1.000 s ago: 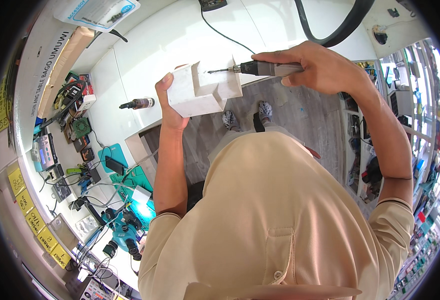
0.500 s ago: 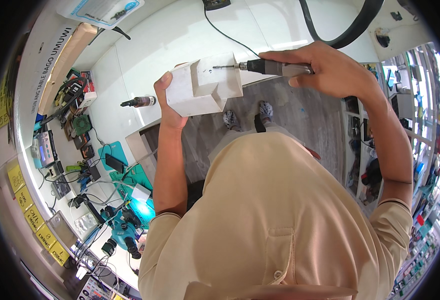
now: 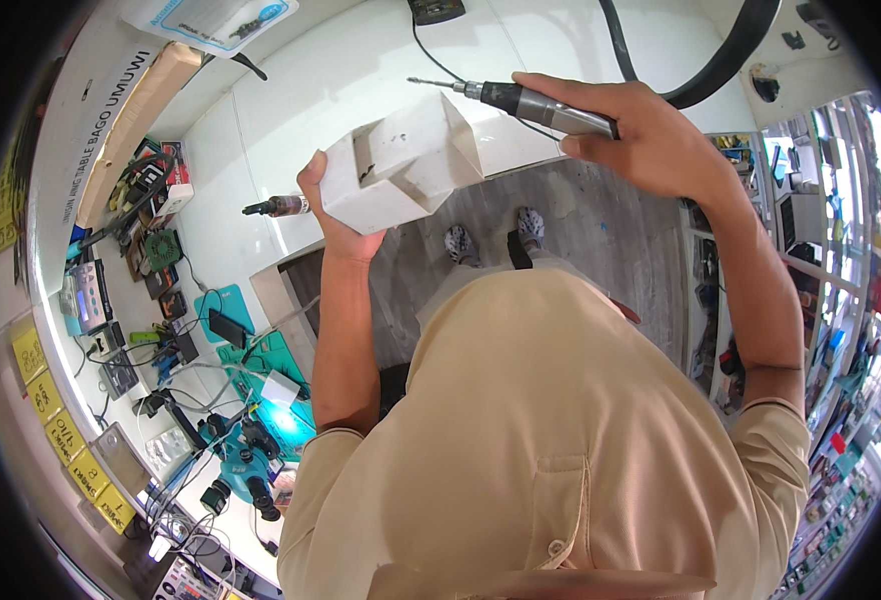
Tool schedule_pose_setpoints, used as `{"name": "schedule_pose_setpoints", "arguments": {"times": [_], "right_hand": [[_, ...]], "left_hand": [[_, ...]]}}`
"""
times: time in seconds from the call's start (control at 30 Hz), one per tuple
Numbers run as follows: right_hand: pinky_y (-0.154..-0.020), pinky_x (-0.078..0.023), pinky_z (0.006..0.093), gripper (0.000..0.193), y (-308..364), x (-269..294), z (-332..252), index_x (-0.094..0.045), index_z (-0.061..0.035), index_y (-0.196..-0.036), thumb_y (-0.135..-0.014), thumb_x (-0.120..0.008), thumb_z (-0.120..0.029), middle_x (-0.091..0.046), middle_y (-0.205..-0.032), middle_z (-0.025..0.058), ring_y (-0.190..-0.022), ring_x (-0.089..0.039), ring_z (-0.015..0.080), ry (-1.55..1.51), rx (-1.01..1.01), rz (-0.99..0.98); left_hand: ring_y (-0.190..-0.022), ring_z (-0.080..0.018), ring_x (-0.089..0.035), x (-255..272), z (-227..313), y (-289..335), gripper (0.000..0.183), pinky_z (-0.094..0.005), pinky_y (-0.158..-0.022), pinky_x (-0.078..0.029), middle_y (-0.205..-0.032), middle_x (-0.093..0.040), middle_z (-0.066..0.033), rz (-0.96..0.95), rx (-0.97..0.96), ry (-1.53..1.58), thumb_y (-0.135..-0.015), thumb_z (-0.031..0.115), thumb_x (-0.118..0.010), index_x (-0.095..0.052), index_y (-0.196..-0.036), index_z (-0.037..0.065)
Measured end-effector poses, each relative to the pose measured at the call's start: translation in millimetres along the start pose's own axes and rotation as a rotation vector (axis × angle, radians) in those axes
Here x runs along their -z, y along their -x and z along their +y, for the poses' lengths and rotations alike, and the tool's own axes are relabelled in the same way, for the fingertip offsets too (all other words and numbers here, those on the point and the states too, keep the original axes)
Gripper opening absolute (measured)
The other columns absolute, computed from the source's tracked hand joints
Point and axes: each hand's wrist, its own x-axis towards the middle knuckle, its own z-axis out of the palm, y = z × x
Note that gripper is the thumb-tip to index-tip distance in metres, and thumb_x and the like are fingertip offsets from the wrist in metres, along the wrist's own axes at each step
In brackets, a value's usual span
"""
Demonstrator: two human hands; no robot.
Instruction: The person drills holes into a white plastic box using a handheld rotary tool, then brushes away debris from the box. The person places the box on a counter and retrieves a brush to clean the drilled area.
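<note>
My left hand (image 3: 345, 228) is closed on the left side of a white box-shaped piece (image 3: 373, 206) with a stepped hollow in it. Its thumb rests at the near left edge, and the other fingers are hidden behind the piece. A dark mark and small spots show on its inner faces. Wrapped round a black-and-grey rotary tool (image 3: 536, 105), my right hand (image 3: 651, 135) is to the right of the piece. The tool's thin metal bit points left, above the piece's far edge in the picture, and looks apart from it. A thin black cord runs behind the tool.
A small dark bottle (image 3: 286, 206) lies on the white worktop (image 3: 281, 130) left of the piece. Farther left are a teal microscope (image 3: 246, 465), a green mat (image 3: 261, 360), cables and electronics. A thick black hose (image 3: 731, 60) arches at the upper right; packed shelves line the right side.
The rotary tool has moved up and left, its bit leaving the inside of the white piece. My left hand has shifted slightly left and tilted the piece.
</note>
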Motion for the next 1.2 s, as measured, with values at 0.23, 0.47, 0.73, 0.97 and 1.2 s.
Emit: {"name": "schedule_pose_setpoints", "arguments": {"times": [0.23,0.47,0.73,0.97,1.2], "right_hand": [[-0.087,-0.053,0.0439,0.078,32,-10,-15,-0.062,-0.0110,-0.157,-0.081,-0.078,-0.001,-0.074,-0.102,0.0162,-0.091,-0.069,0.0363,0.156,0.204,-0.116],[-0.075,-0.052,0.0459,0.074,40,4,-29,-0.068,-0.0249,-0.151,-0.081,-0.078,-0.003,-0.068,-0.087,0.0120,-0.081,-0.066,0.0342,0.082,0.310,-0.030],[-0.072,-0.049,0.0424,0.082,32,18,-37,-0.068,-0.0091,-0.150,-0.070,-0.079,0.002,-0.065,-0.085,0.0117,-0.077,-0.060,0.0333,0.161,0.383,0.014],[-0.082,-0.051,0.0344,0.079,13,5,-20,-0.061,0.0015,-0.153,-0.076,-0.076,0.001,-0.074,-0.105,0.0178,-0.087,-0.066,0.0252,-0.141,0.394,0.121],[-0.074,-0.051,0.0299,0.061,-15,-71,6,-0.060,-0.0039,-0.151,-0.094,-0.083,-0.014,-0.069,-0.093,0.0029,-0.080,-0.058,0.0107,-0.511,0.068,0.235]], "left_hand": [[-0.137,-0.0342,-0.059,25,8,2,0.080,-0.0553,-0.115,-0.047,-0.149,-0.063,-0.0113,0.128,-0.185,0.093,-0.103,0.071,-0.041,-0.060,-0.149,0.009],[-0.139,-0.0358,-0.061,28,20,-7,0.084,-0.0581,-0.115,-0.054,-0.160,-0.054,-0.0122,-0.305,-0.154,0.455,-0.099,0.074,-0.048,-0.057,-0.153,0.011],[-0.158,-0.0385,-0.039,11,26,-18,0.090,-0.0708,-0.121,-0.044,-0.180,-0.027,-0.0131,-0.370,-0.268,0.353,-0.098,0.071,-0.050,-0.042,-0.169,0.016],[-0.156,-0.0451,-0.041,16,28,-14,0.093,-0.0655,-0.112,-0.052,-0.182,-0.020,-0.0138,-0.137,-0.313,0.262,-0.099,0.066,-0.061,-0.030,-0.174,0.022],[-0.149,-0.0456,-0.049,15,13,-21,0.097,-0.0583,-0.105,-0.057,-0.183,-0.016,-0.0146,-0.506,-0.199,0.514,-0.101,0.065,-0.066,-0.017,-0.177,0.031]]}}
